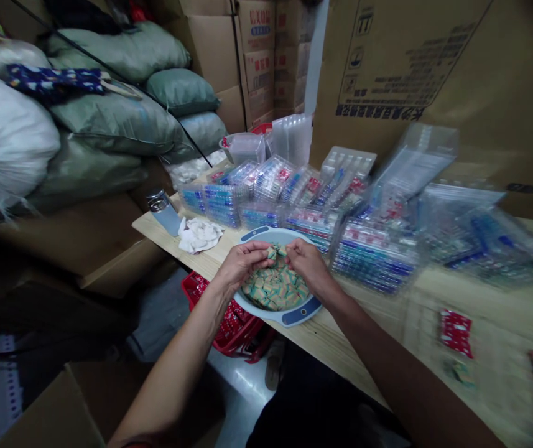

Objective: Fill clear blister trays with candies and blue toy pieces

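Left hand [242, 262] and right hand [309, 264] each pinch packets [276, 252] over the heaped bowl [296, 318], bench [345, 339] front edge; sorting, likely.

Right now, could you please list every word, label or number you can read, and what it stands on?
Nothing reads clearly enough to quote.
Large cardboard box: upside-down dark print and handling symbols, too blurred.
Stacked cartons: red characters, blue labels, too small.
Clear packs, red packets: print blurred.
Wrapped pieces in the basin: too small.
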Demonstrator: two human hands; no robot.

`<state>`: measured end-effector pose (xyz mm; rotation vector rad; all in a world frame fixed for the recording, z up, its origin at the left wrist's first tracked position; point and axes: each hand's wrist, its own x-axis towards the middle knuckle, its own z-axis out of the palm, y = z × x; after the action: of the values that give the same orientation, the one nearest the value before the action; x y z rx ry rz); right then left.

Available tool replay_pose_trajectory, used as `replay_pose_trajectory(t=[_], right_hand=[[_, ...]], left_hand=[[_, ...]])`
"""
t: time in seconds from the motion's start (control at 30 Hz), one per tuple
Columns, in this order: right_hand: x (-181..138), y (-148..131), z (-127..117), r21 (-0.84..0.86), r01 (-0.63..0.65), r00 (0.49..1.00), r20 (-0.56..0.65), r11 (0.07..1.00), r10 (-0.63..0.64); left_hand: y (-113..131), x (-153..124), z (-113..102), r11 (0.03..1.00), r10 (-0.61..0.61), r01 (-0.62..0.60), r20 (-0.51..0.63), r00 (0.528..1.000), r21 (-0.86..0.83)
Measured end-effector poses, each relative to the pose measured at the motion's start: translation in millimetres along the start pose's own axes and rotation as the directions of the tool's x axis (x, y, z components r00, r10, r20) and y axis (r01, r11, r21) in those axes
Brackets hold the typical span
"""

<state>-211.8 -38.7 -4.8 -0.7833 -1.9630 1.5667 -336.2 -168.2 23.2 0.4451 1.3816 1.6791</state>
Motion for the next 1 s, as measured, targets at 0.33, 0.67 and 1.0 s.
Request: replay_pose_trajectory(t=[0.33, 0.67, 1.0], right_hand=[[-3, 8, 2, 0.165, 0.131, 0.964, 0.210, 0.977, -0.165], [0, 6, -1, -0.254, 0.085, 0.996, 0.012, 0.963, -0.085], [-28, -15, 12, -0.429, 0.331, 0.944, 0.163, 0.841, -0.288]], left_hand=[[2, -3, 3, 1.000, -0.029, 0.029, 0.060, 0.998, -0.001], [-2, -5, 6, 0.988, 0.126, -0.126, 0.004, 0.992, 0.094], [-10, 1, -1, 0.964, 0.252, -0.243, -0.087, 0.964, 0.106]])
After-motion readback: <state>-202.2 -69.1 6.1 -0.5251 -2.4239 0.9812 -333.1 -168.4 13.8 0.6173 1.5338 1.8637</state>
